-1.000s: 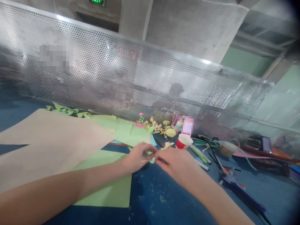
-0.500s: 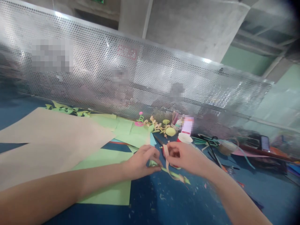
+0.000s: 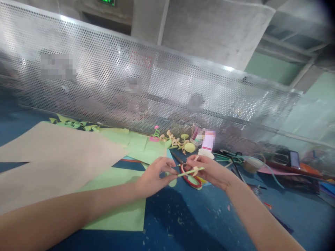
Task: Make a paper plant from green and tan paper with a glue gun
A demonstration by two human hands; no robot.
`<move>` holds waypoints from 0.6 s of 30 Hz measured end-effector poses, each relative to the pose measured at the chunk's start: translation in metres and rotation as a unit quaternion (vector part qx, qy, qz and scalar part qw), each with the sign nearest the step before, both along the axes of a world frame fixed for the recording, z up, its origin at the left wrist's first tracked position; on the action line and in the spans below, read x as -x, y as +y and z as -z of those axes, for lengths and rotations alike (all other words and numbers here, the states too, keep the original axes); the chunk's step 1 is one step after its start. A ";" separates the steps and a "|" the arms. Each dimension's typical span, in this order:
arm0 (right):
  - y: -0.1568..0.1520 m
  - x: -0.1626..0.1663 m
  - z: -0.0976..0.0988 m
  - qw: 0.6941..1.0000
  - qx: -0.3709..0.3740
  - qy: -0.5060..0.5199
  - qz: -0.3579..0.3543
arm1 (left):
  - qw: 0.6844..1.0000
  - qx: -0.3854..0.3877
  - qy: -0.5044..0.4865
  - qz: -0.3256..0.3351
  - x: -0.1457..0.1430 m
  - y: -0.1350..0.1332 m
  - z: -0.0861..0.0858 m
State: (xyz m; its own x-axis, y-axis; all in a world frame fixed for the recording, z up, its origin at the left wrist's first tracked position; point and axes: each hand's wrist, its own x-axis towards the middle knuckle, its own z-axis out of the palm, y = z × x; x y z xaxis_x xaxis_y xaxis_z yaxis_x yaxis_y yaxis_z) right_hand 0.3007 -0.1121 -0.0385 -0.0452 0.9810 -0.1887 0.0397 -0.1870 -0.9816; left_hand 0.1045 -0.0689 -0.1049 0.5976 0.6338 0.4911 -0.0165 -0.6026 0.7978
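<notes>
My left hand (image 3: 159,176) pinches one end of a thin green paper stick (image 3: 187,172) between thumb and fingertips. A narrow peach paper strip (image 3: 195,170) loops around the far part of that stick. My right hand (image 3: 209,169) is closed on the strip's other end, its fingers partly hidden. Just below and behind the hands lie red-handled scissors (image 3: 195,185) on the blue table (image 3: 172,216). A light green paper piece (image 3: 172,181) shows under my left fingertips.
Large peach paper sheets (image 3: 65,157) and green sheets (image 3: 117,216) cover the left side. Curled paper pieces (image 3: 174,139) and a pink-and-green paper figure (image 3: 156,134) stand behind. A phone (image 3: 295,159), cords and a tape roll (image 3: 253,164) lie right. A perforated metal panel (image 3: 104,76) closes the back.
Both hands have lifted slightly, raising the green stick from a downward slant to a slight upward one. The hanging strip now forms a tighter loop, and the red scissor handles show more.
</notes>
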 end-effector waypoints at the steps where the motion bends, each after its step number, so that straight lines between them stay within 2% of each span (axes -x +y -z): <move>1: 0.002 0.001 0.002 1.000 -0.004 0.005 0.017 | 1.000 0.009 -0.007 -0.004 0.000 0.000 0.000; 7: 0.005 0.008 0.008 0.999 -0.039 0.010 0.035 | 0.997 0.056 -0.035 -0.041 -0.001 0.004 -0.004; 14: 0.001 0.008 0.006 0.999 -0.005 0.045 0.020 | 0.992 0.092 -0.066 -0.049 0.000 0.011 -0.006; 18: 0.001 0.012 0.008 0.999 -0.019 0.037 0.019 | 0.992 0.087 -0.059 -0.065 0.000 0.013 -0.004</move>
State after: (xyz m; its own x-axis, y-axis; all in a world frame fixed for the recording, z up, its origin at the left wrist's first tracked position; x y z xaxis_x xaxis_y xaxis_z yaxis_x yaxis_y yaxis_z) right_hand 0.2888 -0.1113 -0.0468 -0.0210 0.9887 -0.1486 -0.0398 -0.1493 -0.9880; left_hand 0.1043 -0.0557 -0.1013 0.4504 0.7831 0.4287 -0.0467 -0.4589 0.8873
